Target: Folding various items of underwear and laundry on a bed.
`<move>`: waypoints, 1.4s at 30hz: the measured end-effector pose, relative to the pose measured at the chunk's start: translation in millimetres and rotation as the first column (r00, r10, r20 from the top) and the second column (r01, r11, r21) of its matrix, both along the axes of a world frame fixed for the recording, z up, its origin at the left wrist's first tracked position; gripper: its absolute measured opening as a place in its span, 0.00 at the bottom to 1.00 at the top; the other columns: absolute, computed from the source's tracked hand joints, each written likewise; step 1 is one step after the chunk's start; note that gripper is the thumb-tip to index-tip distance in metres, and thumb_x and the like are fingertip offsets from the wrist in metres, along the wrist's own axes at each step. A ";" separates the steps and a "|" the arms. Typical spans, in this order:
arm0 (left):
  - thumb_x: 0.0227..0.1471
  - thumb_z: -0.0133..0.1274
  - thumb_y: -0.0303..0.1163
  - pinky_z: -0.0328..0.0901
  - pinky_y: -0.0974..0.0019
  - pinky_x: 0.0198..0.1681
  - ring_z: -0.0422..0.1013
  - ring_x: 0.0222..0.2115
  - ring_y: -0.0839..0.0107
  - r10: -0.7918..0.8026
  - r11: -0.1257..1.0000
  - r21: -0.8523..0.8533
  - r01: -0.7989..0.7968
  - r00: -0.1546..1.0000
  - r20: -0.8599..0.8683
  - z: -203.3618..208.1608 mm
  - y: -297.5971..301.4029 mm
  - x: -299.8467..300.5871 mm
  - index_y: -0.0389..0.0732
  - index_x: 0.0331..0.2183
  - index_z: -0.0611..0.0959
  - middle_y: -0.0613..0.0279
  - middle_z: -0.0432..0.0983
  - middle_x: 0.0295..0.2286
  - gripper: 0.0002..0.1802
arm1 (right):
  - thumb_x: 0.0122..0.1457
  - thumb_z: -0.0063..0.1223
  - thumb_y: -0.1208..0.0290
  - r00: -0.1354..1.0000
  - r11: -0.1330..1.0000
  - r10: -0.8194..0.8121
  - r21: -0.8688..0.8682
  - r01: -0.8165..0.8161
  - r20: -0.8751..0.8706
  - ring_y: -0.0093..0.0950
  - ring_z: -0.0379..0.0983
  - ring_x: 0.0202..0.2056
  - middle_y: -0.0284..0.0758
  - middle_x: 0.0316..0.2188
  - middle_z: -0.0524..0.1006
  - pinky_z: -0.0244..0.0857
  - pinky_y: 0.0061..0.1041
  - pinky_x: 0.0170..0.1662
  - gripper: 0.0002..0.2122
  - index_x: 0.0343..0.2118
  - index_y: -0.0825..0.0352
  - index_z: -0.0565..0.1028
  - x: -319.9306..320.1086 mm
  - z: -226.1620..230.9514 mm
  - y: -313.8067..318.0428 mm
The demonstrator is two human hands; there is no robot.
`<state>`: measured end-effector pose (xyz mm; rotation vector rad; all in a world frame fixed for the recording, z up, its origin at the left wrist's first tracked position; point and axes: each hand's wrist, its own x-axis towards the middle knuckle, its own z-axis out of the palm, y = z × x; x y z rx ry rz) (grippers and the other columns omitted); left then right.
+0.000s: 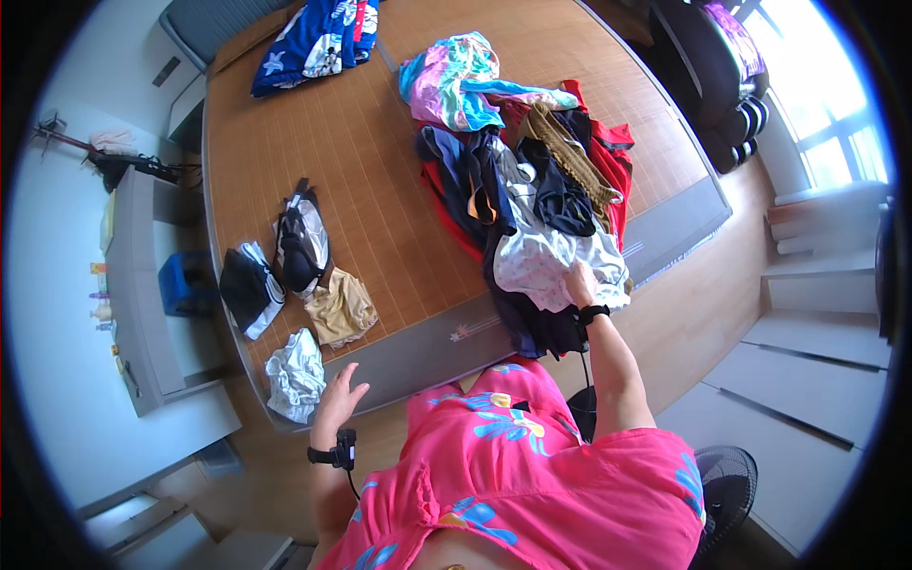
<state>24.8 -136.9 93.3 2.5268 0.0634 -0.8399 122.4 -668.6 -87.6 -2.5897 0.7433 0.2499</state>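
Note:
My right hand (580, 284) is at the near edge of a heap of clothes, its fingers closed on a white garment with a small floral print (532, 269). On top of that heap lie a black garment (560, 199), a brown ribbed garment (570, 152) and a pastel tie-dye garment (451, 81). Fingers apart and holding nothing, my left hand (339, 394) hovers beside a crumpled silvery-white garment (296, 373) at the bed's near left corner. Just beyond it are beige underwear (342, 306), a black bra (302, 249) and a folded black-and-white garment (251, 288).
The clothes lie on a bed with a brown woven mat (399, 218). A blue patterned folded cloth (318, 43) sits at the far end. To the left stands a grey shelf unit (142, 285) with a blue bin (185, 283). A black fan (730, 489) is at the lower right.

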 end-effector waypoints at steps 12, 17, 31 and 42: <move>0.51 0.54 0.41 0.61 0.57 0.51 0.65 0.50 0.51 0.028 0.997 -0.074 -0.024 0.998 0.053 18.2 -13.0 -7.1 0.41 0.52 0.67 0.46 0.68 0.48 0.29 | 0.49 0.52 0.72 0.863 0.854 0.240 0.325 -0.405 0.445 0.40 0.71 0.35 0.44 0.30 0.75 0.64 0.34 0.41 0.11 0.34 0.71 0.73 31.1 64.9 8.2; 0.51 0.54 0.41 0.61 0.57 0.51 0.65 0.50 0.50 -0.018 0.995 -0.097 0.029 0.993 0.115 19.7 -18.4 0.8 0.40 0.52 0.68 0.45 0.68 0.49 0.29 | 0.49 0.54 0.66 0.674 0.659 0.727 0.143 -0.738 0.129 0.40 0.74 0.27 0.49 0.27 0.76 0.66 0.36 0.34 0.13 0.32 0.72 0.75 25.0 95.0 62.3; 0.51 0.53 0.41 0.62 0.57 0.50 0.65 0.48 0.49 0.087 0.995 0.059 -0.086 0.996 -0.009 41.4 6.7 -39.9 0.40 0.52 0.67 0.45 0.68 0.47 0.29 | 0.41 0.65 0.66 0.992 0.991 0.118 -0.066 -0.114 0.054 0.53 0.43 0.62 0.47 0.63 0.49 0.51 0.55 0.56 0.37 0.57 0.57 0.60 105.4 15.1 25.9; 0.52 0.52 0.41 0.64 0.56 0.46 0.67 0.45 0.48 0.125 0.985 -0.143 -0.096 0.969 0.211 36.1 7.0 -11.2 0.41 0.51 0.68 0.45 0.71 0.44 0.26 | 0.57 0.43 0.79 0.608 0.701 0.307 0.259 -0.665 0.732 0.32 0.73 0.37 0.40 0.33 0.75 0.66 0.27 0.40 0.08 0.38 0.73 0.73 143.3 194.8 95.9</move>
